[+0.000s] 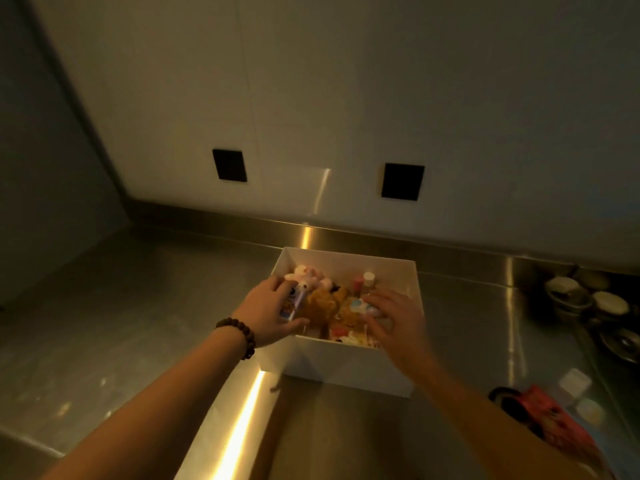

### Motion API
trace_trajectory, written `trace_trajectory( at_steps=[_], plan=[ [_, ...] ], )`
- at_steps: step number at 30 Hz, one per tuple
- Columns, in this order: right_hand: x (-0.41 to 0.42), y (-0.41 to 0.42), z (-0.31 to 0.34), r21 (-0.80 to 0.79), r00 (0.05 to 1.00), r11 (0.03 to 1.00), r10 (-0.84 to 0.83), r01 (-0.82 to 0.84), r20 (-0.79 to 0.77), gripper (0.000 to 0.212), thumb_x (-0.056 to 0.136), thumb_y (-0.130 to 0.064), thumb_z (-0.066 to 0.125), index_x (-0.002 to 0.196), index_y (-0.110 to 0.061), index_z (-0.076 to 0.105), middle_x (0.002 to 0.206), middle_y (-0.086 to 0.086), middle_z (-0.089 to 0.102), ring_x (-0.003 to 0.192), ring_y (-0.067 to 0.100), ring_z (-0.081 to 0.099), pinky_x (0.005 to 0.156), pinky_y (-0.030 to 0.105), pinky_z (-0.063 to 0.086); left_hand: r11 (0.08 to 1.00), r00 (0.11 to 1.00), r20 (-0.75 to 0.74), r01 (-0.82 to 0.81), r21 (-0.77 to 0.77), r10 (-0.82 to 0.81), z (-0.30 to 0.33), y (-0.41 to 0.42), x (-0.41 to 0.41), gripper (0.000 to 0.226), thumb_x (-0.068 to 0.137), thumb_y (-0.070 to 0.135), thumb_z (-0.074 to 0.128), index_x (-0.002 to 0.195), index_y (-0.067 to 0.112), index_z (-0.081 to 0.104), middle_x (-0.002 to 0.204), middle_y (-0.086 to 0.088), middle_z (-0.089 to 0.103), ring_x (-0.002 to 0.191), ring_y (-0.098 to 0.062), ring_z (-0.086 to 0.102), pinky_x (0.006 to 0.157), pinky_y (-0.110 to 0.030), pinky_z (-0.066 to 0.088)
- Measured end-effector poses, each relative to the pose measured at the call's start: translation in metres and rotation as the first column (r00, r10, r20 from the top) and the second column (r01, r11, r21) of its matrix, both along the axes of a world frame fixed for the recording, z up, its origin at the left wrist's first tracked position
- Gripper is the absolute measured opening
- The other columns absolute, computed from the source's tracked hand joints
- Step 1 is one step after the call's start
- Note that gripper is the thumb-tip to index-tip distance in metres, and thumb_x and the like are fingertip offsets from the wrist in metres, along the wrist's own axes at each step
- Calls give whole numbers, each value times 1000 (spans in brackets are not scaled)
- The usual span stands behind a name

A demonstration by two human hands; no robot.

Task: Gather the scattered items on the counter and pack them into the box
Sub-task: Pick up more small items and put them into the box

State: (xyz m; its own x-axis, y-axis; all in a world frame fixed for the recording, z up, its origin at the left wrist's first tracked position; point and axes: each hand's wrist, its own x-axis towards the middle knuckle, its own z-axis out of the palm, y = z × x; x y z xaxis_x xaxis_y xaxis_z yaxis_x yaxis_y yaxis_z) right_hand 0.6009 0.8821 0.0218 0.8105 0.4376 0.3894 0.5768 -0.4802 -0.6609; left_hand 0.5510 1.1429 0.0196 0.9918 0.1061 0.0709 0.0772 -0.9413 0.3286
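Note:
A white box [349,362] stands on the steel counter, holding a pink plush toy [306,276], a brown plush toy [322,303], small bottles [363,280] and other little items. At the box's left rim, my left hand [268,311], with a bead bracelet on the wrist, grips a small printed tube [294,301]. Over the right side of the box, my right hand [394,317] is spread with fingers apart, resting on a pale blue item [362,304]. I cannot tell whether it grips it.
The steel counter [121,323] meets a white wall with two black outlets [229,165]. Several round bowls [588,299] sit at the far right. A pink and black bag [550,420] and two small pale containers [581,396] lie at the lower right.

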Motion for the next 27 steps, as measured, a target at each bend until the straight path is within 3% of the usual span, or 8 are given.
trace_trajectory(
  at_steps=[3,6,9,11,17,20,23,27],
  plan=[
    [10,22,-1,-50,998,997,56,-58,-33,32,89,-23,62,121,-24,61,132,-3,54,124,10,45,104,37,39,998,997,-51,64,-9,-64,-7,12,6,85,70,74,51,140,31,30,144,2,30,125,-18,35,101,-33,35],
    [17,40,-3,-128,994,987,90,-98,-64,34,91,-26,57,126,-29,56,136,-7,48,128,5,36,104,26,34,995,996,14,88,-46,-88,-13,16,4,97,63,86,39,142,31,26,150,1,22,132,-19,28,106,-33,29],
    [24,58,-2,-187,986,970,145,-157,-79,34,92,-29,55,126,-30,55,133,-9,49,117,-3,34,95,10,25,991,998,52,54,-125,-47,-20,18,0,107,58,91,37,145,36,8,156,8,0,140,-14,5,111,-34,18],
    [28,73,-2,-213,973,950,213,-228,-91,34,91,-30,56,125,-31,55,131,-10,51,116,-2,38,95,13,30,981,999,42,15,-192,-7,-25,19,-1,112,56,91,39,145,39,-3,155,13,-10,140,-9,0,110,-30,15],
    [38,133,-1,-428,877,772,464,-470,-127,32,90,-28,55,121,-22,58,130,-3,54,122,11,42,103,30,33,933,996,83,18,-359,12,-29,18,-3,123,55,84,57,147,33,-7,156,11,2,138,-9,20,106,-22,26],
    [44,151,-7,-595,869,666,479,-450,-122,33,92,-24,50,122,-15,56,133,3,50,124,18,42,104,43,34,893,996,86,15,-450,27,-28,17,-4,127,51,84,59,147,35,-7,154,11,14,133,-8,30,104,-23,35],
    [51,149,-16,-687,844,573,524,-447,-111,43,97,-21,43,139,-11,41,145,10,40,134,22,33,112,39,24,900,994,105,29,-435,19,-28,16,-3,126,51,84,58,147,34,-7,153,11,16,130,-3,28,99,-15,30],
    [52,139,-25,-724,811,553,585,-412,-15,57,97,-27,43,149,-18,21,156,3,21,143,18,14,115,33,14,905,995,98,28,-424,15,-28,16,-3,126,51,86,55,147,34,-9,155,12,8,130,0,19,101,-15,24]
  ],
)
